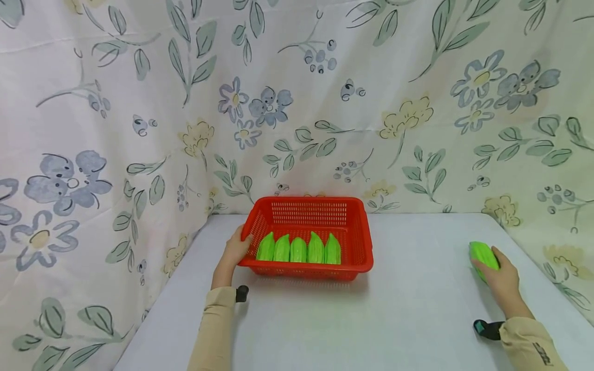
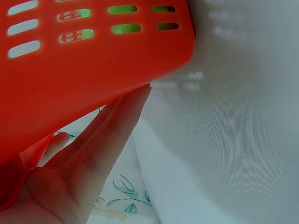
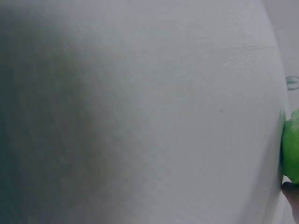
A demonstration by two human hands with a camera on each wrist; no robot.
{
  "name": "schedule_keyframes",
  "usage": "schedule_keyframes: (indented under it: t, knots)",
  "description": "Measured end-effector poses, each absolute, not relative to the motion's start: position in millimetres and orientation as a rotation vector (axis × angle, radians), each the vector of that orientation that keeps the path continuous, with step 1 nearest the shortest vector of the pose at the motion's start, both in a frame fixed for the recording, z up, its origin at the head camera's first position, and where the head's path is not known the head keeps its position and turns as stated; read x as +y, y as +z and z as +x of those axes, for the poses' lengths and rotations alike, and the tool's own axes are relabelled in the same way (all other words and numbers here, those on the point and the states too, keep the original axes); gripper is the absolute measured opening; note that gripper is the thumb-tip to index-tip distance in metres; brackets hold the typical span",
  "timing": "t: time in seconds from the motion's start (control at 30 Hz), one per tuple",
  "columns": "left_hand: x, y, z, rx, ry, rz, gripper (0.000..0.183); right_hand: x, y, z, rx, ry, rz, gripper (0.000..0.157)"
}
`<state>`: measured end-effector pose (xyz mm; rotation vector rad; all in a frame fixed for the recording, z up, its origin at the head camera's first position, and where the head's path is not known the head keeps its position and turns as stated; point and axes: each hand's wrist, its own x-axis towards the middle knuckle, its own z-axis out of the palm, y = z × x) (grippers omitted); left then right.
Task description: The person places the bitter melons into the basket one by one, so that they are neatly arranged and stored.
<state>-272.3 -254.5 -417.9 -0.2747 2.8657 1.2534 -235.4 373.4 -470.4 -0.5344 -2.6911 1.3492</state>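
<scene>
My left hand (image 1: 236, 247) holds the left side of a red plastic basket (image 1: 363, 232), thumb over the rim. In the left wrist view, the fingers of that hand (image 2: 93, 158) lie straight along the basket's slotted outer wall (image 2: 93, 74). Inside the basket stand several bright green, ridged, pointed gourd-like pieces (image 1: 298, 251) in a row. Far to the right, my right hand (image 1: 503, 278) grips another green ridged gourd-like piece (image 1: 482, 255) at the table surface. Only an edge of this green piece (image 3: 292, 147) and a fingertip show in the right wrist view.
A white table (image 1: 394, 319) lies under everything. Floral cloth (image 1: 297, 103) hangs behind it and along both sides. Black straps with small devices (image 1: 487, 329) sit at the wrists, below beige sleeves.
</scene>
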Motion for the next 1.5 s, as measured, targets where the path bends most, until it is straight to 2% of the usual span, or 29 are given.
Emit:
schedule_keyframes:
  t: [0.4,1.5]
  knots:
    - [-251,-413,-270,2.866,1.272,-0.249,0.054,375,-473,-233,-2.657,1.399,-0.557,0.075]
    - [-253,-413,-272,2.83,1.261,-0.295,0.056,341,-438,-252,-2.553,1.483,-0.451,0.073]
